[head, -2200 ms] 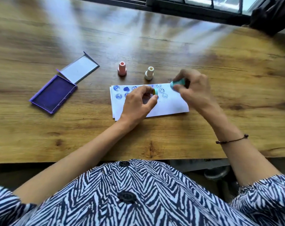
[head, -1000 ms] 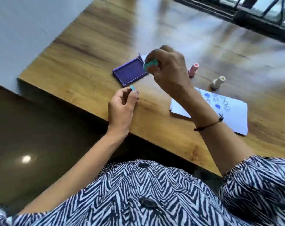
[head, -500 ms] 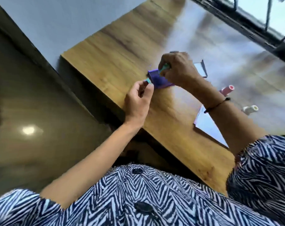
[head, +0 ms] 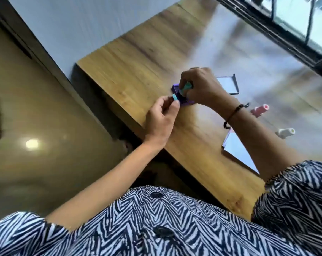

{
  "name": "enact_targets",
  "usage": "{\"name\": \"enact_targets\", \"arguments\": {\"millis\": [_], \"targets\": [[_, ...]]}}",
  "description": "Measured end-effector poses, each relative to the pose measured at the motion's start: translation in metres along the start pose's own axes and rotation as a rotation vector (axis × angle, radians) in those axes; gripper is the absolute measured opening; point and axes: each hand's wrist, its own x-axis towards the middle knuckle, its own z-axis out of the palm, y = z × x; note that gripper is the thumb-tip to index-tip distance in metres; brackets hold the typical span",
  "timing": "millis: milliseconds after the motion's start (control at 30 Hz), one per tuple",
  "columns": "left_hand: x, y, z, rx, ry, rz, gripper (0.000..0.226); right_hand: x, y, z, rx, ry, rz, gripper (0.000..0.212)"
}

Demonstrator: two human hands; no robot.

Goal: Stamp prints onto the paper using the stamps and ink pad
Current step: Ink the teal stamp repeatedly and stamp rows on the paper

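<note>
Head view, tilted and somewhat blurred: the right hand (head: 199, 85) reaches across the wooden table (head: 138, 58), its fingers curled round a teal stamp (head: 185, 88) whose lower end meets the purple ink pad (head: 187, 102). The hand covers most of the pad, so only the near edge and one corner show. The pad's open lid (head: 228, 85) lies flat just beyond the hand, its pale inside facing up.

The left hand (head: 161, 119) sits just beside the pad's near edge and pinches a small teal cap (head: 174, 97) between thumb and fingertips, the other fingers loosely curled.

Well to the right, a pink stamp (head: 260, 110) and a white stamp (head: 285, 133) stand apart from each other on the table. The white paper (head: 238, 152) lies close to the table's near edge, partly hidden under the right forearm; its prints cannot be seen here. A dark cord bracelet (head: 234, 113) circles the right wrist. A zebra-striped blouse (head: 156, 224) fills the bottom.
</note>
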Motion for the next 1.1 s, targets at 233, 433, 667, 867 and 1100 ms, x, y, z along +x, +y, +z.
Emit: {"name": "enact_targets", "arguments": {"millis": [233, 433, 667, 867, 1100], "targets": [[0.000, 0.004, 0.000, 0.019, 0.006, 0.000, 0.015, 0.002, 0.003, 0.000, 0.027, -0.007, -0.003, 0.017], [0.000, 0.007, 0.000, 0.040, -0.004, -0.015, 0.014, 0.002, 0.003, 0.000, 0.024, -0.014, -0.029, 0.017], [-0.001, 0.007, 0.001, 0.040, -0.029, -0.007, 0.004, 0.000, 0.016, -0.003, 0.015, -0.002, 0.027, 0.017], [-0.001, 0.008, 0.002, 0.077, -0.009, 0.005, 0.007, -0.006, 0.026, -0.008, 0.034, 0.037, 0.074, 0.018], [-0.002, 0.007, 0.004, 0.014, 0.002, -0.019, 0.025, -0.018, 0.031, -0.008, 0.076, 0.075, 0.110, 0.020]]}}
